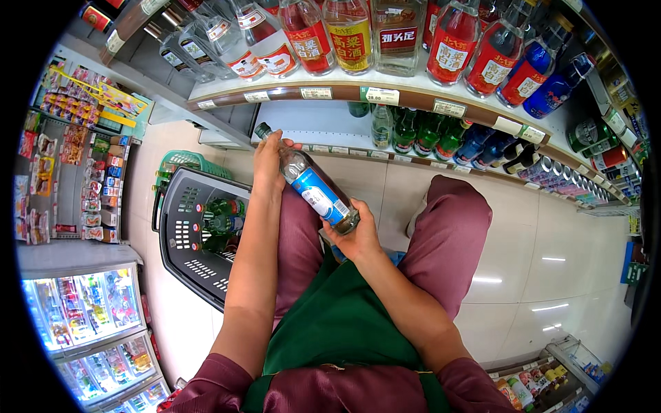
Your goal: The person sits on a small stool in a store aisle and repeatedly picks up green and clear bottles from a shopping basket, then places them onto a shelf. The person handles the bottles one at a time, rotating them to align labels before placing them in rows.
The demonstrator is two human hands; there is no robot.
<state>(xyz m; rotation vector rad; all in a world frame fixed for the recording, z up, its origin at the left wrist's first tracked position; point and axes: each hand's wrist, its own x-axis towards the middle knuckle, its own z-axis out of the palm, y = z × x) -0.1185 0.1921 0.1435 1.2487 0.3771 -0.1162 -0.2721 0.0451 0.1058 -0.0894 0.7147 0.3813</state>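
A clear glass bottle with a blue and white label and a dark cap lies slanted across both my hands, above my knees. My left hand is wrapped around its neck, just below the cap. Under the base end, my right hand cups the glass with the thumb and fingers on either side. Left of my left forearm, a dark grey shopping basket holds several green glass bottles; my forearm hides part of it. In front of me, the lower shelf bears a row of bottles on its right part.
Several liquor bottles line the upper shelf, whose edge juts out over the lower one. A green basket stands behind the grey one. Snack racks and lit coolers are at left. Cans fill the right end.
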